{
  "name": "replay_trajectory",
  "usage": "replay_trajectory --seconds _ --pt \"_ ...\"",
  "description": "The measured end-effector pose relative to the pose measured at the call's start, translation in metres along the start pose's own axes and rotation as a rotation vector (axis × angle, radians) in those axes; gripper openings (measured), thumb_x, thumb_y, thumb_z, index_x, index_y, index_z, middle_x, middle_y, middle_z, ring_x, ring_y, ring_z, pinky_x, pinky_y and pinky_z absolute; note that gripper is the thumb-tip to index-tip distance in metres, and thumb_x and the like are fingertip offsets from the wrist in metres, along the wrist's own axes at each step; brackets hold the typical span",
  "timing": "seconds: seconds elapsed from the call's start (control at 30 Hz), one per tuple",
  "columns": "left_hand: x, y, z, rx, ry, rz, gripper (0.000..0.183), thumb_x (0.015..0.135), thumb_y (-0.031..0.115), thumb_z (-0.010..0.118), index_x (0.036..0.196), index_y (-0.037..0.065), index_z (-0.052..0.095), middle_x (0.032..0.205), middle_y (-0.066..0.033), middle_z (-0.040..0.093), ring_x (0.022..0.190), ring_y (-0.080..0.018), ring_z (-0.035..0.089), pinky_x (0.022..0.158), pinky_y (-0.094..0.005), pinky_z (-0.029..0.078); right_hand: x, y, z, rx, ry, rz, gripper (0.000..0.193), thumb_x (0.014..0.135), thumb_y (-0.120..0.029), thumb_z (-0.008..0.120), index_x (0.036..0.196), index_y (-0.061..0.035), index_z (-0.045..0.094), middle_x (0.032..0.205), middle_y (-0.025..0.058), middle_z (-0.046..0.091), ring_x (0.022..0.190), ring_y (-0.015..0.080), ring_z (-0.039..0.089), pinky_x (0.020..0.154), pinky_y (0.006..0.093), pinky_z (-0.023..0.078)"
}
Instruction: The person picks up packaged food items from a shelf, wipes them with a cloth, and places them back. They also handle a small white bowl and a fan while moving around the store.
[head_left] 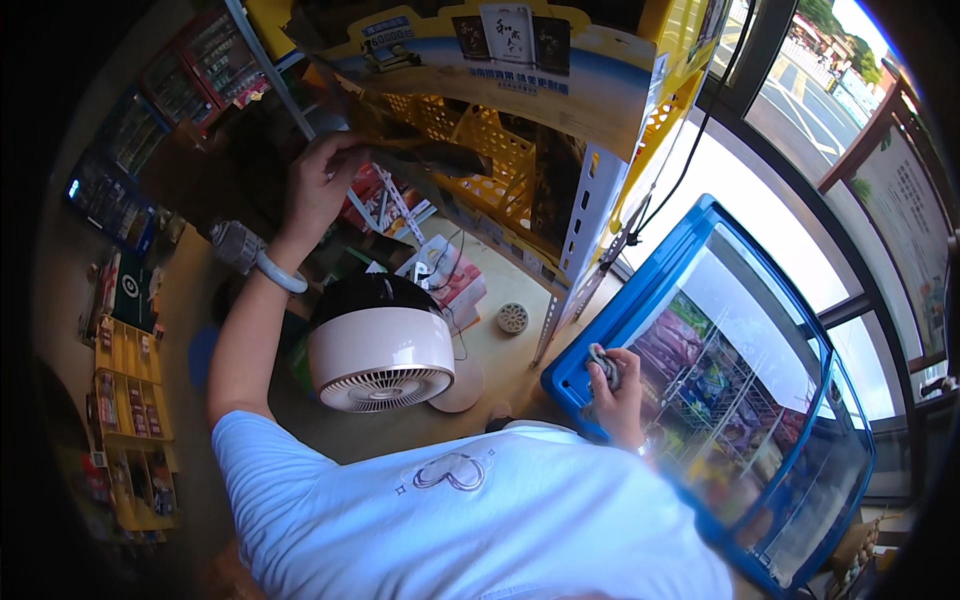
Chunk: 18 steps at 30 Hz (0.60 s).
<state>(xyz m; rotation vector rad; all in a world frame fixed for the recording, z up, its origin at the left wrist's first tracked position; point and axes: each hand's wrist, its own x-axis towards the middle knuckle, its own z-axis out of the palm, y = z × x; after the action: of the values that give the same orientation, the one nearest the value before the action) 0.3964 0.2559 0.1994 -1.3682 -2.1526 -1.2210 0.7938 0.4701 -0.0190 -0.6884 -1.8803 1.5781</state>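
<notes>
My left hand [322, 185] is raised beside the yellow display rack, its fingers bent and closed at the near end of a dark, flat thing [440, 157]. Shadow hides what kind of thing that is. Perforated yellow baskets [475, 135] sit right behind it. Lower down on the right, my right hand [617, 395] is closed around a crumpled greyish cloth [604, 362], just over the blue rim of a glass-topped chest freezer [575, 375]. A white and black round fan [382, 345] stands below my left forearm.
A round perforated disc [512, 318] lies on the pale surface under the rack. A dark cable [690, 165] hangs by the rack's right edge. Yellow shelves with small goods [135, 405] stand at far left. Tall windows [770, 200] line the right side.
</notes>
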Motion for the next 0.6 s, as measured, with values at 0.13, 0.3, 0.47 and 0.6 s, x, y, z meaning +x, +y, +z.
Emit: replay_trajectory --seconds 0.13,0.3,0.47,0.6 --pt "-0.004 -0.003 -0.014 -0.013 0.038 0.039 0.019 0.094 -0.004 0.061 0.113 -0.001 0.064 0.109 -0.007 0.066 0.097 -0.013 0.067 0.086 -0.0261 0.052 0.021 -0.019 0.025 0.124 -0.237 0.046 0.038 0.093 -0.017 0.07 0.118 -0.0037 0.045 0.106 0.0064 0.058 0.091 0.0124 0.053 0.08 0.0269 0.048" --pt "-0.039 0.02 -0.05 0.095 0.122 0.029 0.023 0.092 -0.008 0.061 0.113 -0.001 0.064 0.113 -0.0089 0.066 0.102 -0.0171 0.066 0.088 -0.0284 0.053 0.093 -0.107 0.084 0.325 -0.565 -0.032 0.05 0.087 -0.001 0.055 0.134 -0.0067 0.043 0.113 0.0065 0.051 0.099 0.012 0.05 0.085 0.0276 0.046" --pt "-0.089 0.029 -0.078 0.268 0.261 0.038 0.026 0.087 -0.013 0.061 0.11 0.0 0.065 0.113 -0.0117 0.067 0.107 -0.023 0.065 0.088 -0.0312 0.054 0.195 -0.165 0.169 -0.167 -0.074 -0.938 0.056 0.074 0.009 0.055 0.129 -0.0018 0.049 0.122 0.0231 0.051 0.11 0.0404 0.051 0.096 0.0459 0.044" --pt "-0.141 0.023 -0.08 0.262 0.309 -0.022 0.037 0.087 -0.022 0.046 0.116 -0.003 0.06 0.122 -0.0172 0.062 0.115 -0.027 0.062 0.097 -0.0346 0.051 0.256 -0.135 0.225 -0.51 0.129 -0.944 0.041 0.081 -0.002 0.059 0.121 -0.0052 0.06 0.117 0.0192 0.059 0.112 0.0454 0.053 0.095 0.0532 0.045"
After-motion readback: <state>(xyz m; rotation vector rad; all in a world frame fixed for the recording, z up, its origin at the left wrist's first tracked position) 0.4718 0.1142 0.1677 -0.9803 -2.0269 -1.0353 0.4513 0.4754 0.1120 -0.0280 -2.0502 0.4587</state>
